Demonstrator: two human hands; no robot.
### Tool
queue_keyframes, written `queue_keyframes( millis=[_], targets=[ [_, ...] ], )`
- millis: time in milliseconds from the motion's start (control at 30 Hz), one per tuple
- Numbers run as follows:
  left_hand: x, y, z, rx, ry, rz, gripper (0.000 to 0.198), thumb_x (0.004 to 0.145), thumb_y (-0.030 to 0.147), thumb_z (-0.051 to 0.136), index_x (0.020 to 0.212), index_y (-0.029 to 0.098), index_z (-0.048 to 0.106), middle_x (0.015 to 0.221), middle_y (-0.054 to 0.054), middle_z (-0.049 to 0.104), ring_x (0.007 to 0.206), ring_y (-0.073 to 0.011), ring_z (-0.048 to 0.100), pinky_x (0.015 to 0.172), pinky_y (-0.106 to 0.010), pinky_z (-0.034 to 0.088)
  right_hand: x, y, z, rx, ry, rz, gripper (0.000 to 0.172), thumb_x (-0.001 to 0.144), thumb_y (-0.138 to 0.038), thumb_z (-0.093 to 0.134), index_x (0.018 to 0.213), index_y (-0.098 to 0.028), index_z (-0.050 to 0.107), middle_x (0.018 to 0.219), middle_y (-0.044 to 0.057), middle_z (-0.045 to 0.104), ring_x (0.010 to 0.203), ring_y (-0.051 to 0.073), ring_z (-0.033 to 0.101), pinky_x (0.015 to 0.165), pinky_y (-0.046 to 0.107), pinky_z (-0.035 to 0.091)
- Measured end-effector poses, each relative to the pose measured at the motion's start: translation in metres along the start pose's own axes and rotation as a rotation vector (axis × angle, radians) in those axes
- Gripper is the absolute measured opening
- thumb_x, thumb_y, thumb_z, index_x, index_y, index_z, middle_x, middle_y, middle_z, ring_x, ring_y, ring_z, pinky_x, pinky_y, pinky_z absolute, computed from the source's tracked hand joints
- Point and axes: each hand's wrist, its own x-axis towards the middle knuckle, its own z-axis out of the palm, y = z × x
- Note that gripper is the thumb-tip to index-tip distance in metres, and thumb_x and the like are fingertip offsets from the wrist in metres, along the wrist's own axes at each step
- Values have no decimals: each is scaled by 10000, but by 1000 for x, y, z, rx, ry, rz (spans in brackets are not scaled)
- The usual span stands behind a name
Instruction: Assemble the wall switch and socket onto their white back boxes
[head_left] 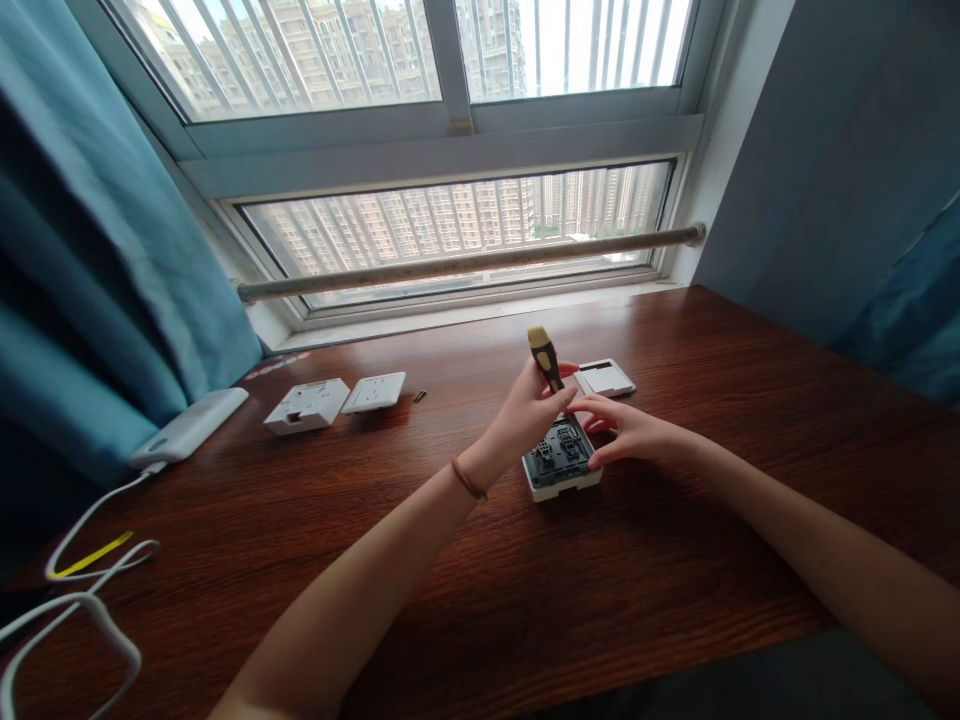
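My left hand (529, 410), with a brown band at its wrist, is closed round the yellow-and-black handle of a screwdriver (543, 350). The screwdriver stands nearly upright, tilted slightly left, over the far part of a wall socket (562, 462). Its tip is hidden by my fingers. The socket has a white box base and a dark inner face with black fittings. Thumb and fingers of my right hand (624, 428) grip the socket's right side. Just behind my hands lies a white cover plate (609, 380).
A white socket box (306, 408) and a white slotted panel (376, 392) lie to the left, near small brass-coloured screws (420, 396). Farther left are a white device (191, 425) and its loose white cable (97, 610). Behind the wooden table (420, 560) is a window.
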Motion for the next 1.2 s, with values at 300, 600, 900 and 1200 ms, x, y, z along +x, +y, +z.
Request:
queue_keyframes(
  millis=[300,600,900,1200],
  targets=[
    [6,17,-15,-44,-178,16,218,729,157,620,938,133,562,932,-86,676,889,-167,633,884,-344,484,-2,-5,-1,-2,-1,21,712,581,-346,786,1219,-270,479,1133,40,433,981,197,515,936,395,432],
    [3,14,-13,18,-98,70,241,717,195,658,927,135,556,887,-75,680,846,-163,652,797,-289,530,-3,-10,-2,10,-45,4,713,599,-348,777,1248,-268,494,1207,44,391,1007,191,501,947,371,429],
    [2,16,-12,49,-72,81,237,712,222,668,903,148,548,880,-67,683,836,-166,653,785,-294,533,-3,-10,0,102,0,-44,712,561,-319,808,1211,-208,540,1217,69,416,1007,200,516,946,388,448],
    [2,19,-13,44,-53,80,241,698,217,679,889,142,553,868,-64,683,826,-164,655,792,-295,532,-4,-8,-4,-65,-67,-103,659,645,-370,753,1245,-226,521,1210,78,460,1046,218,533,923,360,472]
  ],
)
